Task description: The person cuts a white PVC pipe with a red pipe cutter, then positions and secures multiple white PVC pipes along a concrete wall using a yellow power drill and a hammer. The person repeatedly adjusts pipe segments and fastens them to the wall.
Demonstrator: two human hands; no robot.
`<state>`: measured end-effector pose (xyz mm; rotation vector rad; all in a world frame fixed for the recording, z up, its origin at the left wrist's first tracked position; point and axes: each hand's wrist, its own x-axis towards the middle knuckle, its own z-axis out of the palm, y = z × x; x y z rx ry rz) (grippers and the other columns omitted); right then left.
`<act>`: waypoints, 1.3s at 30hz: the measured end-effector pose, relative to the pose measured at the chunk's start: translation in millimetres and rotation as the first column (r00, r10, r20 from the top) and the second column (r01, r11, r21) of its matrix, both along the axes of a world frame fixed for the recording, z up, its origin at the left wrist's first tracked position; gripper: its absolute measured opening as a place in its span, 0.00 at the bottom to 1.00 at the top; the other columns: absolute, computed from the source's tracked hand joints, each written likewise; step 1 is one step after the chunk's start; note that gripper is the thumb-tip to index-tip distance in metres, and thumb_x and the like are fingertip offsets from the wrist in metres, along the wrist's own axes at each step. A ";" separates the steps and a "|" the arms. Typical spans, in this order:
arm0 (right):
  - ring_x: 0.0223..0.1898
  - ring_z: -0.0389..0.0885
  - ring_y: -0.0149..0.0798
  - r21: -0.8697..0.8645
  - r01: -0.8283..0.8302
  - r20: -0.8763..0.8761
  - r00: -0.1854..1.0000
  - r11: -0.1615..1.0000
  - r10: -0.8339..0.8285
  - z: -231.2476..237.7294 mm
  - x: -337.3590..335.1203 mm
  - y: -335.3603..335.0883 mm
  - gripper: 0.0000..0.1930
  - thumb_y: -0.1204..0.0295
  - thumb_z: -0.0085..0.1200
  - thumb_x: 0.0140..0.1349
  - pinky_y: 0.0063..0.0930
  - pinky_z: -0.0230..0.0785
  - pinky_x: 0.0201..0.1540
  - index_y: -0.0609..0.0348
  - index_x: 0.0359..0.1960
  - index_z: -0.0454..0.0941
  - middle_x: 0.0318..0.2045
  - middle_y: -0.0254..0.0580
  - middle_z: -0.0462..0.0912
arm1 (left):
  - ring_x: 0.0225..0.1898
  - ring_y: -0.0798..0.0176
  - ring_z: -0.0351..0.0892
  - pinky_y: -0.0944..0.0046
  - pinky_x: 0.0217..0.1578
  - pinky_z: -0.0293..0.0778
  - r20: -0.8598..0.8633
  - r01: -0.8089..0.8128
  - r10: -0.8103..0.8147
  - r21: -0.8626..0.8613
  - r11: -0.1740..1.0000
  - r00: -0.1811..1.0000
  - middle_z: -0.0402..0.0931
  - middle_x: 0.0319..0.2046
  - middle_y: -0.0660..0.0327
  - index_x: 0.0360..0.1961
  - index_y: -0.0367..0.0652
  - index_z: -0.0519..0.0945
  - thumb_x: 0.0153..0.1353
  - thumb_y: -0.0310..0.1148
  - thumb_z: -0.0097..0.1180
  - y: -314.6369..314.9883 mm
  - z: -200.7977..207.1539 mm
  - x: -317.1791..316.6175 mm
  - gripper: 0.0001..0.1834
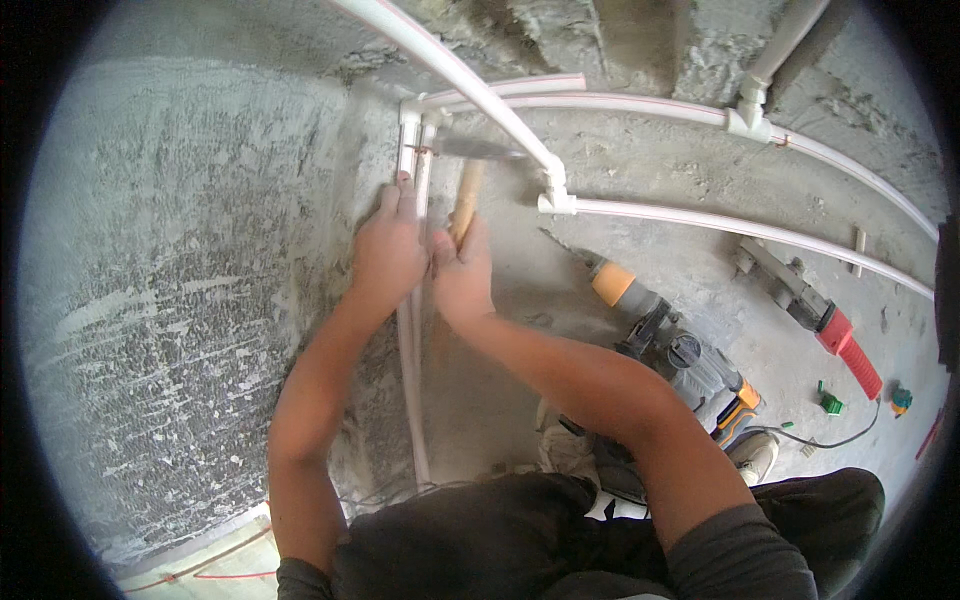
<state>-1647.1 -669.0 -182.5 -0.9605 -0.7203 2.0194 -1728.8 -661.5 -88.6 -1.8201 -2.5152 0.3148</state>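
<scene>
My right hand (463, 280) is closed round the wooden handle of a hammer (466, 195). The hammer's head is smeared by motion beside the upper ends of two white pipes (421, 185) that run up the wall corner. Against one of these pipes, just left of the hammer, my left hand (388, 245) is closed, its fingers reaching upward along it. A small reddish-brown tie or clip (420, 150) crosses both pipes above my fingers. Part of the left hand's grip is hidden behind the hand itself.
A rotary hammer drill (690, 360) lies on the concrete floor to the right. Beyond it rests an angle grinder with a red handle (850, 355) and a cord. White pipes with red lines (700, 222) cross the far side; a rough grey wall (180, 300) stands at left.
</scene>
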 end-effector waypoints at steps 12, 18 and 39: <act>0.28 0.71 0.28 0.089 -0.059 -0.006 0.998 0.994 0.060 0.4 7.1 12.0 0.12 0.72 0.50 0.77 0.28 0.68 0.29 0.60 0.56 0.66 0.33 0.36 0.74 | 0.43 0.36 0.81 0.44 0.42 0.80 0.023 -0.019 0.020 -0.045 0.999 1.000 0.71 0.52 0.45 0.75 0.31 0.60 0.55 0.25 0.60 -0.4 1.5 1.9 0.44; 0.29 0.71 0.27 0.078 -0.166 0.081 0.984 0.983 0.160 -1.0 15.8 23.0 0.14 0.71 0.49 0.77 0.26 0.68 0.31 0.59 0.59 0.63 0.35 0.36 0.72 | 0.42 0.38 0.81 0.45 0.43 0.80 0.034 -0.038 0.041 -0.070 0.997 0.999 0.71 0.52 0.44 0.75 0.30 0.60 0.57 0.26 0.61 -6.6 11.9 3.3 0.44; 0.36 0.77 0.44 0.204 -0.111 0.167 0.983 0.973 0.077 14.5 16.2 10.2 0.16 0.62 0.49 0.78 0.40 0.73 0.42 0.61 0.53 0.63 0.34 0.44 0.75 | 0.42 0.35 0.80 0.44 0.41 0.79 0.117 0.027 -0.021 -0.052 0.998 0.993 0.71 0.48 0.42 0.73 0.24 0.58 0.65 0.30 0.55 -2.1 12.9 1.6 0.38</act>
